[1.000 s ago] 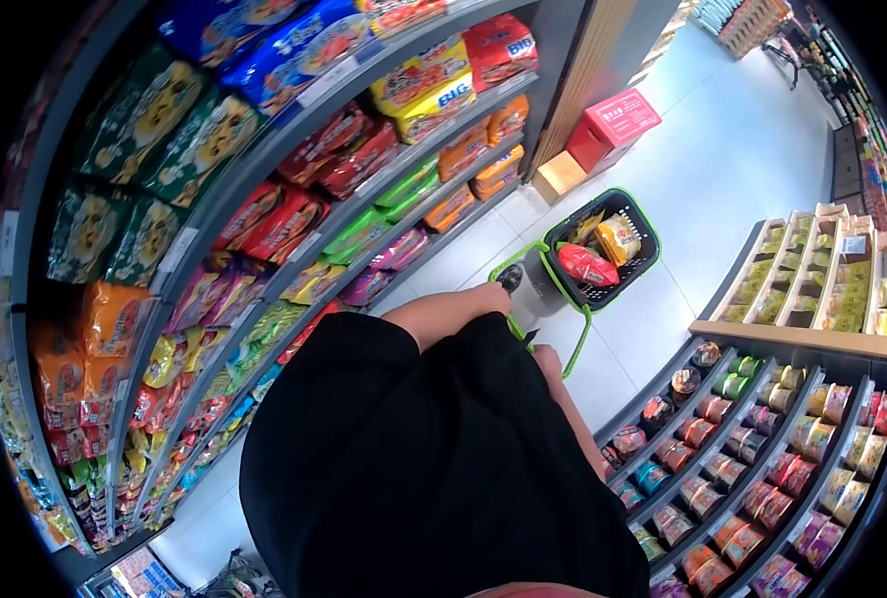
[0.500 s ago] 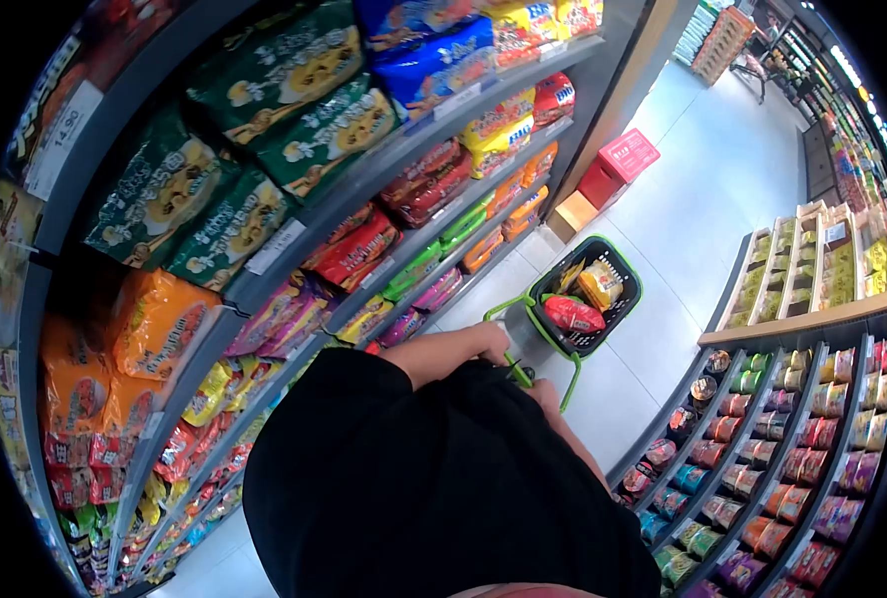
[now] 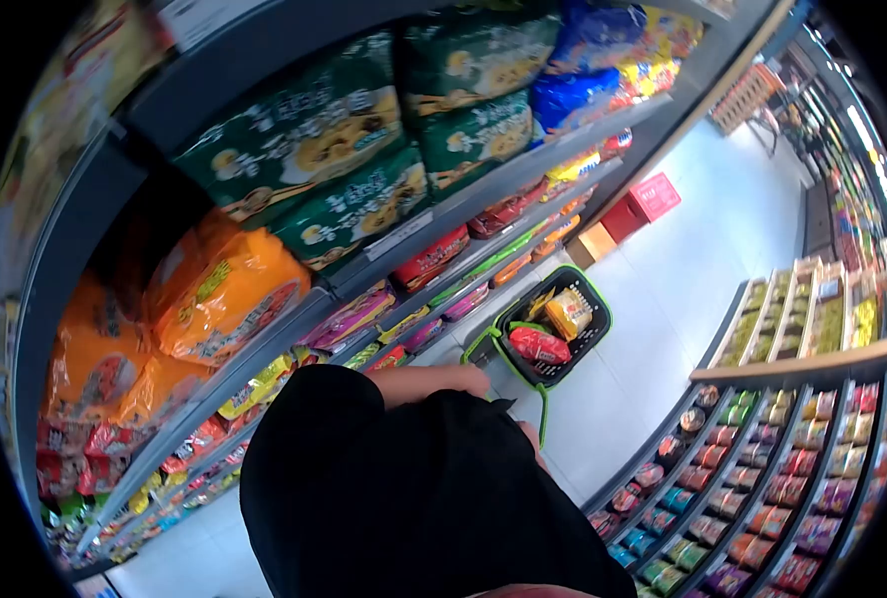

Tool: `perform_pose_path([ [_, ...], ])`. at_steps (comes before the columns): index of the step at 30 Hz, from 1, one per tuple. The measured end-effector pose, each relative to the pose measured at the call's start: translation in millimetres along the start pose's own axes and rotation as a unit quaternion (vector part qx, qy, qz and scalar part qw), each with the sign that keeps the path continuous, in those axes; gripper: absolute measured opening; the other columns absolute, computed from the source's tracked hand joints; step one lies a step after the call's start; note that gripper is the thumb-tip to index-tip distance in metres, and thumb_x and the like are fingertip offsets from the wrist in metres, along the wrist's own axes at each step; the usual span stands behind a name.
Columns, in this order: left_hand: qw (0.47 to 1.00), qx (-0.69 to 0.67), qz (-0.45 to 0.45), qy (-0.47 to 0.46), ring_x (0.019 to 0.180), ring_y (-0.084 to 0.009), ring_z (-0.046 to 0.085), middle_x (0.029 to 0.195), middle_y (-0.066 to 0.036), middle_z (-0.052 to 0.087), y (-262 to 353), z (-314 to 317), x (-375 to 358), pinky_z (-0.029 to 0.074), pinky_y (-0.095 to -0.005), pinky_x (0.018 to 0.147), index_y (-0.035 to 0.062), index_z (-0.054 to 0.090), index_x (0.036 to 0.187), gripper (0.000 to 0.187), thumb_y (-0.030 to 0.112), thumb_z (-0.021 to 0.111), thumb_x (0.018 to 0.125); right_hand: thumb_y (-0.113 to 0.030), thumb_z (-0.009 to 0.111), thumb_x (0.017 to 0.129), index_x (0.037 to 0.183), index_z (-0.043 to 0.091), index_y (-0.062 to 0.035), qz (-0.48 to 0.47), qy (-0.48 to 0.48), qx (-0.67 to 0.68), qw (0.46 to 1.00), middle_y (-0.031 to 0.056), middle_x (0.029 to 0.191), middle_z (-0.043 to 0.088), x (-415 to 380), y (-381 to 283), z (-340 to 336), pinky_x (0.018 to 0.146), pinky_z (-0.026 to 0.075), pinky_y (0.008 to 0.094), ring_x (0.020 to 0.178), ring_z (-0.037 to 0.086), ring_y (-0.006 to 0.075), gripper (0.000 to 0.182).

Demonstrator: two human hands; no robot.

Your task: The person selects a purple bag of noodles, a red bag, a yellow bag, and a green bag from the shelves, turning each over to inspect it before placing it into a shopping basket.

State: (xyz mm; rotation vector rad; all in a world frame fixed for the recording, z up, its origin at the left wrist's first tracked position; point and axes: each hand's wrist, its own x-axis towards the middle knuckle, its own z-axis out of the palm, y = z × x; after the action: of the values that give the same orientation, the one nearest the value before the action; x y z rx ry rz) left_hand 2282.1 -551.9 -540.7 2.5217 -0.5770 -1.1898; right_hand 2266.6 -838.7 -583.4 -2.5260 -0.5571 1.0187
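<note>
A black basket with a green rim is ahead of me on the floor side of the shelf, holding a red packet and a yellow packet. Its green handle reaches back towards my body. My left hand is closed at the near end of the handle, its fingertips partly covered by my black shirt. Only a small part of my right hand shows beside the handle's right arm; the shirt hides its fingers.
On the left, shelves hold green noodle packs and orange packs. A lower rack of cup noodles stands at the right. Red boxes sit at the shelf's far end. Pale floor runs between the shelves.
The view has shifted so the left shelf looks larger and closer. The basket appears lower and further left, and my shirt now hides more of both hands.
</note>
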Motion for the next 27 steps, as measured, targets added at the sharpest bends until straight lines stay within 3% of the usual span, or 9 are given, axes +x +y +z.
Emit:
perform_pose_path([
  [4, 0.997, -0.034, 0.002, 0.066, 0.109, -0.0370, 0.069, 0.114, -0.015, 0.074, 11, -1, -23, 0.055, -0.0495, 0.091, 0.0097, 0.076, 0.112, 0.054, 0.057, 0.065, 0.087, -0.042, 0.056, 0.092, 0.098, 0.074, -0.0036, 0.010, -0.003, 0.007, 1.000, 0.0280, 0.094, 0.071, -19, -26, -31, 0.081, 0.053, 0.0559, 0.095, 0.069, 0.0466, 0.043],
  [7, 0.935, -0.163, 0.041, 0.312, 0.110, -0.0346, 0.065, 0.112, -0.014, 0.070, 45, -61, -96, 0.051, -0.0474, 0.093, 0.0093, 0.071, 0.107, 0.038, 0.042, 0.072, 0.089, -0.038, 0.054, 0.092, 0.099, 0.074, -0.0052, 0.008, -0.017, -0.064, 0.998, 0.0266, 0.097, 0.072, -17, -17, -47, 0.082, 0.053, 0.0550, 0.097, 0.069, 0.0457, 0.039],
  [10, 0.820, -0.169, 0.093, 0.538, 0.112, -0.0332, 0.063, 0.115, -0.012, 0.067, 76, -128, -204, 0.050, -0.0439, 0.094, 0.0095, 0.069, 0.104, 0.027, 0.033, 0.072, 0.092, -0.033, 0.053, 0.093, 0.097, 0.073, -0.0043, 0.000, -0.011, -0.100, 0.995, 0.0256, 0.096, 0.071, -14, 1, -59, 0.081, 0.053, 0.0553, 0.096, 0.068, 0.0462, 0.035],
  [12, 0.744, -0.084, 0.056, 0.661, 0.107, -0.0294, 0.066, 0.113, -0.009, 0.070, 109, -169, -300, 0.051, -0.0411, 0.093, 0.0112, 0.071, 0.108, 0.028, 0.026, 0.078, 0.085, -0.031, 0.052, 0.093, 0.095, 0.071, -0.0026, -0.009, -0.015, -0.099, 0.995, 0.0254, 0.094, 0.071, -9, 10, -62, 0.079, 0.052, 0.0560, 0.094, 0.068, 0.0471, 0.034],
  [14, 0.678, 0.024, -0.020, 0.734, 0.105, -0.0286, 0.066, 0.112, -0.008, 0.070, 133, -193, -388, 0.052, -0.0407, 0.092, 0.0104, 0.072, 0.104, 0.026, 0.020, 0.081, 0.082, -0.030, 0.047, 0.098, 0.109, 0.071, -0.0054, -0.026, -0.056, -0.123, 0.990, 0.0267, 0.105, 0.071, -1, 25, -61, 0.084, 0.052, 0.0574, 0.100, 0.067, 0.0459, 0.036],
  [18, 0.411, 0.057, -0.200, 0.888, 0.115, -0.0270, 0.063, 0.124, -0.015, 0.065, 150, -206, -488, 0.049, -0.0383, 0.099, 0.0033, 0.065, 0.112, 0.038, 0.015, 0.083, 0.081, -0.030, 0.045, 0.100, 0.115, 0.067, -0.0045, -0.098, -0.075, -0.067, 0.990, 0.0281, 0.104, 0.070, 0, 33, -73, 0.084, 0.051, 0.0584, 0.101, 0.066, 0.0482, 0.037],
  [22, 0.362, 0.001, -0.356, 0.861, 0.116, -0.0272, 0.063, 0.132, -0.016, 0.061, 131, -214, -523, 0.049, -0.0377, 0.101, -0.0014, 0.051, 0.135, 0.071, 0.020, 0.088, 0.079, -0.035, 0.045, 0.100, 0.116, 0.065, -0.0029, -0.137, -0.042, -0.020, 0.989, 0.0297, 0.103, 0.069, -13, 22, -86, 0.082, 0.049, 0.0582, 0.102, 0.064, 0.0510, 0.041],
  [24, 0.446, -0.246, -0.083, 0.857, 0.112, -0.0259, 0.065, 0.133, -0.017, 0.061, 99, -219, -543, 0.050, -0.0371, 0.100, -0.0020, 0.045, 0.141, 0.084, 0.023, 0.090, 0.076, -0.036, 0.045, 0.100, 0.116, 0.065, -0.0027, -0.159, -0.021, 0.007, 0.987, 0.0299, 0.103, 0.069, -35, 4, -102, 0.081, 0.049, 0.0580, 0.102, 0.064, 0.0515, 0.042],
  [27, 0.494, -0.344, -0.139, 0.786, 0.111, -0.0252, 0.066, 0.134, -0.017, 0.061, 102, -241, -558, 0.051, -0.0368, 0.100, -0.0020, 0.042, 0.145, 0.093, 0.027, 0.092, 0.073, -0.040, 0.044, 0.100, 0.117, 0.066, -0.0050, -0.147, -0.054, -0.100, 0.983, 0.0308, 0.103, 0.069, -34, 2, -110, 0.082, 0.050, 0.0568, 0.103, 0.064, 0.0510, 0.045],
])
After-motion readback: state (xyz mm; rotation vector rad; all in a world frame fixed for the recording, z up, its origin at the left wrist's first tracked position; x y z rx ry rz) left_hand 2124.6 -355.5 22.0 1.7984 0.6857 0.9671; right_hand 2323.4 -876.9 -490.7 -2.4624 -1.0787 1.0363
